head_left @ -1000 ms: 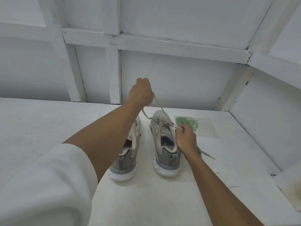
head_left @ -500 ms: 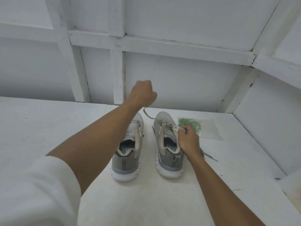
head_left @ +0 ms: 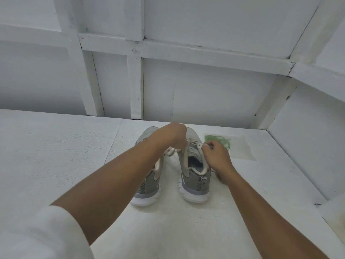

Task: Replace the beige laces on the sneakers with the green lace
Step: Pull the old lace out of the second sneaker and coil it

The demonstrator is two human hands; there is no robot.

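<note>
On the white desk (head_left: 56,165), the right hand (head_left: 216,157) pinches the eyelet edge of the right-side grey mesh sneaker (head_left: 196,182) to steady it while the left hand (head_left: 174,137) grips its flat beige lace (head_left: 170,152) in curled fingers, seemingly to draw it out; the coiled green lace (head_left: 222,141) waits just beyond.

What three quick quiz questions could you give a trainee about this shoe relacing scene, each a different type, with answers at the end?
1. True or false: the green lace is already threaded into a sneaker.
2. Which sneaker does the right hand pinch at the eyelets? A, the left one. B, the right one. C, neither.
3. Fill in: the left hand grips the ___ lace.
Key: 1 false, it lies on the table beside the right sneaker. 2 B. 3 beige, the beige lace.
</note>
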